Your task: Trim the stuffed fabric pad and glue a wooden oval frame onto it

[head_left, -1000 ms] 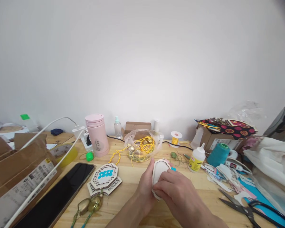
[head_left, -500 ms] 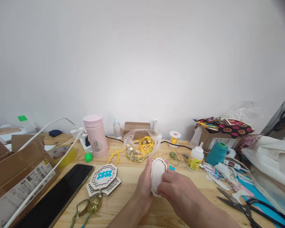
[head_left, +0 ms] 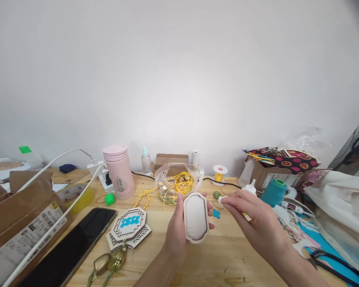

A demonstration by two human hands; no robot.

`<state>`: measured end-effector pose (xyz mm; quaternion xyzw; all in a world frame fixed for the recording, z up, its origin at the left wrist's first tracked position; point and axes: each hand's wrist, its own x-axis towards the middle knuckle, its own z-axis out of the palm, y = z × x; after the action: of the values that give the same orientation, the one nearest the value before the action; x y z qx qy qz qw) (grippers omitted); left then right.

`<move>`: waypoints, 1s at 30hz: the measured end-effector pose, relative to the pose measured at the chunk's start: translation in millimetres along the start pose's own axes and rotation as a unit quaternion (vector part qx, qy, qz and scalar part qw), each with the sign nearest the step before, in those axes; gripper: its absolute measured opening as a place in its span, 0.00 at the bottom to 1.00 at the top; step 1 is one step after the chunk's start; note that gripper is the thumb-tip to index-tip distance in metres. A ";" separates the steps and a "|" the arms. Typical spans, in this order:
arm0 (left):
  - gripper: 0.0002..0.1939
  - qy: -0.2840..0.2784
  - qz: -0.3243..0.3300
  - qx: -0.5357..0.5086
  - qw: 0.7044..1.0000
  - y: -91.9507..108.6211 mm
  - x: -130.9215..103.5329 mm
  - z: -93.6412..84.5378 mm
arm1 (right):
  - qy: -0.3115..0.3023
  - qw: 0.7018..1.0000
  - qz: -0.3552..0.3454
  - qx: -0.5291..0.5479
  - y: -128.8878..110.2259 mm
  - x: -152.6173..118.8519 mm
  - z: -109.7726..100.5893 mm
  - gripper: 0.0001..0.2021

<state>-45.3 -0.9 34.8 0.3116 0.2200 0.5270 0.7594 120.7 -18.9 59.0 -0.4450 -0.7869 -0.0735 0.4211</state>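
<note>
My left hand (head_left: 178, 227) holds a pale wooden frame (head_left: 196, 217) with scalloped ends and a white padded centre, its fingers wrapped behind the right edge. To the right, my right hand (head_left: 251, 219) is raised with thumb and fingertips pinched on a small white piece (head_left: 223, 200). Between the hands a blue flower-shaped piece (head_left: 216, 214) lies on the table, with a green bead (head_left: 217, 195) just behind it. At the left sit stacked wooden lattice ornaments (head_left: 128, 225) bearing blue flower shapes. The glue bottle (head_left: 251, 186) is partly hidden by my right hand.
Behind the frame is a plastic bag (head_left: 179, 185) of yellow cord and beads. A pink tumbler (head_left: 119, 171), black phone (head_left: 74, 247) and cardboard box (head_left: 26, 223) stand or lie left. Scissors (head_left: 341, 265), a teal thread cone (head_left: 273, 192) and white fabric (head_left: 338, 199) are right.
My right hand has left the wooden frame and moved right, now pinching a small white piece. The frame has turned to face the camera more in my left hand.
</note>
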 end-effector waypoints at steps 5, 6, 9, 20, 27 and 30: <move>0.22 -0.001 -0.011 -0.001 1.000 -1.0 0.4 0.7 | 0.036 0.992 0.083 0.092 -2.6 -10.1 7.0 0.07; 0.22 0.003 -0.015 0.002 1.000 -1.5 0.8 0.6 | 0.038 0.993 0.071 0.090 -4.4 -10.0 9.9 0.08; 0.23 0.034 -0.044 0.019 0.998 -3.7 2.0 0.1 | 0.019 0.999 -0.004 0.031 -7.9 -5.3 18.9 0.09; 0.22 0.114 -0.066 0.102 0.986 -10.1 4.9 -0.1 | -0.142 0.947 -0.181 -0.224 -2.9 7.6 32.1 0.05; 0.22 0.142 -0.110 0.107 0.978 -10.7 3.4 1.4 | -0.137 0.924 -0.256 -0.248 0.2 19.5 32.3 0.05; 0.22 0.137 -0.117 0.102 0.978 -12.8 4.4 -2.8 | -0.151 0.913 -0.284 -0.253 5.3 25.2 30.4 0.07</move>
<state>-37.1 0.7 23.8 0.2842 0.4097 0.4469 0.7427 100.3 15.3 56.7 -0.3002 -0.8895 -0.3181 0.1320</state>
